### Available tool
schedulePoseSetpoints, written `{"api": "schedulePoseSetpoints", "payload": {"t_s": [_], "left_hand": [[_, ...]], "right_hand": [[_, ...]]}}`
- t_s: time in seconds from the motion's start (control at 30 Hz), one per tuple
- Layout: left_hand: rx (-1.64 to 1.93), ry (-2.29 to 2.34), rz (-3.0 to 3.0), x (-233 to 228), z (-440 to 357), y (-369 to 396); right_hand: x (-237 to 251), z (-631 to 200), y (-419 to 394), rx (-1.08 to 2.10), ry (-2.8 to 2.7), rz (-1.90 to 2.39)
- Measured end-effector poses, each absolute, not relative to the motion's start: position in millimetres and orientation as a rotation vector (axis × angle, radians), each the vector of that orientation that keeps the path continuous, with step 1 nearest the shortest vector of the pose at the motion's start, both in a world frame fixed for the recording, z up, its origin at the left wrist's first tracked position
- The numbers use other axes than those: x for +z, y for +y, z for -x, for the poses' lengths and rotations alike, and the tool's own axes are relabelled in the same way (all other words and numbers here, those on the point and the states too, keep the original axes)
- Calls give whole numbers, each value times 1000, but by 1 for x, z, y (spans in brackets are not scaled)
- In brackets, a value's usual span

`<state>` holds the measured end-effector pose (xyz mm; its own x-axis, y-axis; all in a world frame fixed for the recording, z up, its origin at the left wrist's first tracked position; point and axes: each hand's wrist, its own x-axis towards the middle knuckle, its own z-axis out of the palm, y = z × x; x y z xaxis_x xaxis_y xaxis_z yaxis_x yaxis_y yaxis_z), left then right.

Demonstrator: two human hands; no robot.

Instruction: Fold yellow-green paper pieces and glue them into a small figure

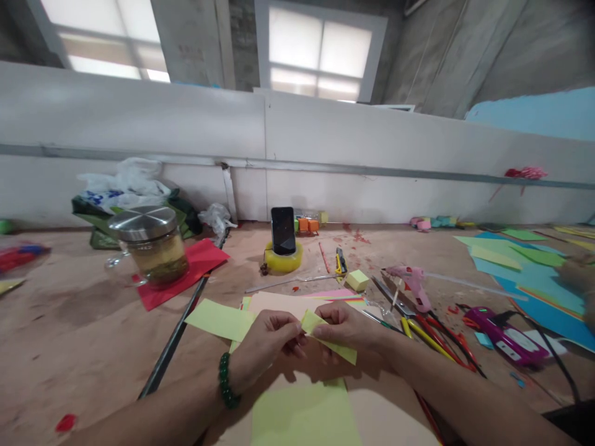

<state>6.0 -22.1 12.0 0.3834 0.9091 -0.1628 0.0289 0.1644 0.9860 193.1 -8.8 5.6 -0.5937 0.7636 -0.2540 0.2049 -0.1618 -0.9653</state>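
While both hands pinch it, yellow-green paper strip (325, 337) between left hand (267, 344), right hand (346, 328)

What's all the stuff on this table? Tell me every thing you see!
folded paper strip: one, yellow-green, pinched between both hands
paper sheets: several, yellow-green, peach and pink, under and behind the hands
glass jar: one, clear with metal lid, left, on red paper
phone: one, black, upright in a yellow tape roll, centre back
sticky note block: one, yellow, centre
glue gun: one, pink, right of centre
purple tool: one, right
coloured sheets: several, blue and green, far right
plastic bags: white, back left
bead bracelet: one, green, left wrist
left hand: pinching strip
right hand: pinching strip
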Motion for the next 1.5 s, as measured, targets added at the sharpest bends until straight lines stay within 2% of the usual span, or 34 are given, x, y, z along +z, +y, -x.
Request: {"api": "schedulePoseSetpoints", "payload": {"t_s": [0.2,0.43,0.83,1.0,1.1,1.27,1.5], "left_hand": [[780,1011,-1287,11,-4,-21],[775,1063,-1345,6,-6,-18],[664,1079,-1156,5,-5,-18],[582,1055,-1167,3,-5,-18],[723,1093,-1188,3,-5,-14],[1052,1131,-1129,5,-1,-5],[1149,1106,-1082,8,-1,-7]], "right_hand": [[4,-194,-7,1836,-1703,1042],[-6,-192,-9,1659,-1809,1109],[0,-189,-14,1750,-1741,1147],[1,-187,-17,1883,-1742,1131],[-1,-191,-13,1867,-1558,1097],[-1,-203,5,1807,-1363,803],[-1,-197,4,1687,-1328,770]]}}
